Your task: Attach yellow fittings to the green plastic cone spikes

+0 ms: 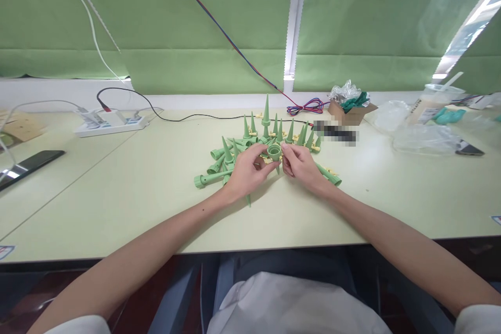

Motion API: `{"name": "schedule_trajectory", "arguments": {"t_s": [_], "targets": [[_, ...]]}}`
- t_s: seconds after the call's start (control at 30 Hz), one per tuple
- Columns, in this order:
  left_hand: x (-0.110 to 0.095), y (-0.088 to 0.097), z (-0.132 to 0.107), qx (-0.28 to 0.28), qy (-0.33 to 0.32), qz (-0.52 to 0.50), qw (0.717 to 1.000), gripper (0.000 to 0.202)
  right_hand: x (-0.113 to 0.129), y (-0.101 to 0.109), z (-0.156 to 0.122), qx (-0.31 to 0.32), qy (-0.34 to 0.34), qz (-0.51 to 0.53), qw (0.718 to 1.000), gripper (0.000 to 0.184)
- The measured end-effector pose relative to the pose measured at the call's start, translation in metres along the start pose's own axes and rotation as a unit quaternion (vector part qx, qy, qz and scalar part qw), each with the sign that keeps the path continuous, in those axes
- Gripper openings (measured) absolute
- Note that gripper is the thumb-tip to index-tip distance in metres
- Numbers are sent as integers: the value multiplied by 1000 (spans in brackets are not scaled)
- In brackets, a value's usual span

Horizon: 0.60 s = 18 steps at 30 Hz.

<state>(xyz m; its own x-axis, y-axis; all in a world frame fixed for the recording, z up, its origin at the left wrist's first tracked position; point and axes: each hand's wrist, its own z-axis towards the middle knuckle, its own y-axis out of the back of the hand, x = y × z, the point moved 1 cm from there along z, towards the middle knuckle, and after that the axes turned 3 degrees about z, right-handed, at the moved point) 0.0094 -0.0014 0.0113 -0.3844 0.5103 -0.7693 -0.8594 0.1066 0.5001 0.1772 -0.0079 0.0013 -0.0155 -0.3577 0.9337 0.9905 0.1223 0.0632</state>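
— Hands?
— The left hand (246, 171) and right hand (301, 167) meet at mid-bench (156, 209). Both are pinched on one green spike (274, 153), its open end up.
— Obstructions?
— A heap of like spikes (270, 133), some upright and some lying flat, crowds the hands from behind and on both sides.
— Elsewhere?
— A power strip (111, 122) and a phone (29, 166) lie well left. A cardboard box (352, 113) and a plastic cup (430, 105) stand well right.
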Motion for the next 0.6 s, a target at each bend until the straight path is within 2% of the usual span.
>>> {"name": "schedule_trajectory", "arguments": {"t_s": [0.1, 0.17, 0.47, 0.6], "targets": [[1, -1, 0, -10, -35, 32, 999, 27, 0, 0, -1, -1, 1, -14, 1000, 59], [0, -1, 0, -11, -30, 38, 999, 26, -1, 0, -1, -4, 1, -21, 1000, 58], [-4, 2, 2, 35, 79, -68, 994, 23, -2, -1, 0, -33, 14, -3, 999, 51], [-5, 0, 5, 59, 141, -184, 971, 44, -2, -1, 0, -34, 24, -9, 999, 50]]}}
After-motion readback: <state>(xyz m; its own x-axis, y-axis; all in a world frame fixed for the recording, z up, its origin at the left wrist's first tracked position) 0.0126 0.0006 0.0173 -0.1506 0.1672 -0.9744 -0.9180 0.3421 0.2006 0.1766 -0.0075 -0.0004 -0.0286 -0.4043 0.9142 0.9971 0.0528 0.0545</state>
